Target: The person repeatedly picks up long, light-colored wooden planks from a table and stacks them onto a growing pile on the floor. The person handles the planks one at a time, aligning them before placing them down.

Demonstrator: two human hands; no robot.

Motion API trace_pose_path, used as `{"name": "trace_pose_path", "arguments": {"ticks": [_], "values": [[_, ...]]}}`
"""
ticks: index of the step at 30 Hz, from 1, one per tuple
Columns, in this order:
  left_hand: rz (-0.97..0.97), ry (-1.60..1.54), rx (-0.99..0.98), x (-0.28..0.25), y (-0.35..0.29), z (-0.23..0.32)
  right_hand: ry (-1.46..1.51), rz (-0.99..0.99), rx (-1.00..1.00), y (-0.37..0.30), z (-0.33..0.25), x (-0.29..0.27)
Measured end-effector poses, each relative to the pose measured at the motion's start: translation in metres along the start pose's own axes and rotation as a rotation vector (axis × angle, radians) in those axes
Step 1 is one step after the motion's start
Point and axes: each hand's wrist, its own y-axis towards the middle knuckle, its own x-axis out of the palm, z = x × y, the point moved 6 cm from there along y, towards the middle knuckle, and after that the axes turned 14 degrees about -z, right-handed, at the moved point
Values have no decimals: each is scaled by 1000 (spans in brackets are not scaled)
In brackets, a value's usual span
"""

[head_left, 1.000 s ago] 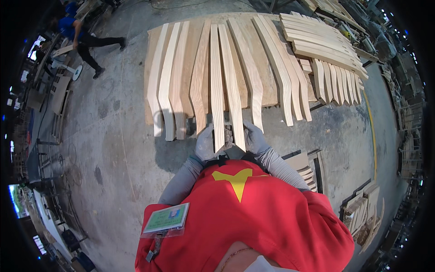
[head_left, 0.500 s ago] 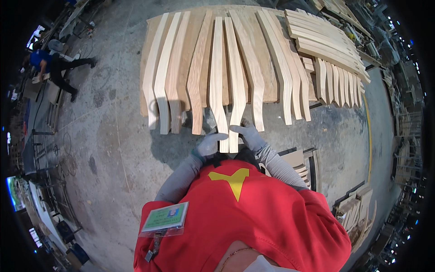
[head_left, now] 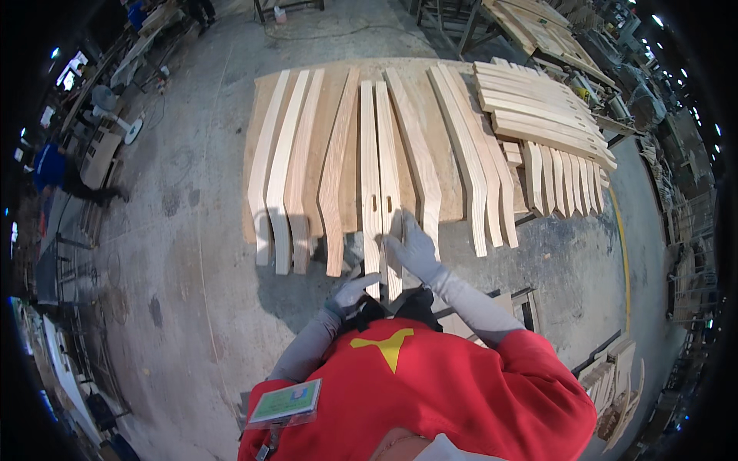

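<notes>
Two long pale wooden legs, a left one (head_left: 370, 161) and a right one (head_left: 388, 165), lie side by side in the middle, pointing toward me. Each shows a small dark slot on its upper face. My left hand (head_left: 355, 292), in a grey glove, is closed on the near end of the left leg, thumb on top. Farther up, my gloved right hand (head_left: 416, 250) grips the right leg from its right side, below the slot. Some of the fingers of both hands are hidden by the wood.
Beneath the legs is a wooden board (head_left: 307, 77). More curved wooden legs (head_left: 273, 173) lie on it to both sides. A stack of wooden pieces (head_left: 538, 100) stands at the right, with shorter curved pieces (head_left: 565, 177) below. Far left, a person in blue (head_left: 50, 169) bends near a white fan (head_left: 115, 115).
Both middle legs have turned, so their slots and straighter faces now show upward. My right hand has slid farther up its leg. The view has tilted, showing more of the far floor.
</notes>
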Motion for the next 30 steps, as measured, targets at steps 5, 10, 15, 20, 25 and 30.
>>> {"name": "trace_pose_path", "arguments": {"ticks": [5,10,15,20,25,30], "values": [[-161,-345,-94,17,16,-7,31,-36,170,101,-30,-27],[-278,404,54,93,19,88,-355,192,449,151,-27,-61],[-345,-616,-308,165,32,135,-242,-91,316,127,-40,-111],[-515,-229,-33,129,79,128,-254,-215,78,50,-13,-152],[-343,-248,119,89,98,176,-572,-115,-7,-43,27,-203],[-114,534,257,84,172,191,-689,42,-63,-83,80,-288]]}}
